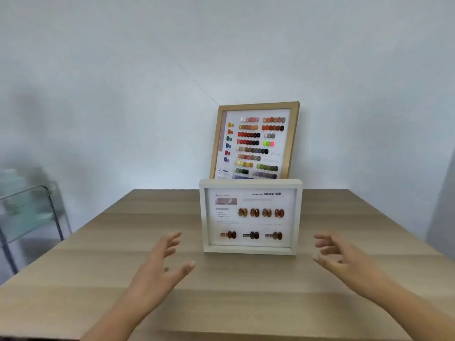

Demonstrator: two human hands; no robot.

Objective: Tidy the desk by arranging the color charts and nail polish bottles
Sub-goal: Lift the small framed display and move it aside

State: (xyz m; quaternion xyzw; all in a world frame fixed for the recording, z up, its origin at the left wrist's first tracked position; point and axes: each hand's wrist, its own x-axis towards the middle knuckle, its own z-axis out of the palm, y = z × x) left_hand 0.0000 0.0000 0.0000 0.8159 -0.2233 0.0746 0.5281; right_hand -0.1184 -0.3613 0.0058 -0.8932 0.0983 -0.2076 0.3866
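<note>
Head-camera footage is filled by a light wood-grain desk top (pixel 98 254), matte and striped in pale bands, seen running from the lower edge up to mid-frame. Right of centre, a white rectangular box-framed color chart (pixel 250 216) is stood upright on the desk, slightly tilted back. Its frame is deep and painted, and a white card is shown behind the glazing. Four pairs of glossy amber oval nail samples are set in an upper row and three darker brown pairs in a lower row, with small printed text that is too blurred to be read. Directly behind it, in the upper centre-right, a larger natural-wood framed color chart (pixel 256 141) is leaned against the wall; many rows of small rounded swatches in reds, browns, greens, yellows and purples are carried on its white card. Its lower edge is hidden by the white frame.

The left hand (pixel 161 264) is held above the desk at lower centre-left, fingers spread wide and gripping nothing. The right hand (pixel 344 257) is held at lower right, likewise spread and empty; both are kept apart from the white frame, one on each side.

A plain pale wall (pixel 123 82) is seen behind, meeting another in a corner. At the left edge, a clear chair with a dark metal frame (pixel 32 212) is blurred.
</note>
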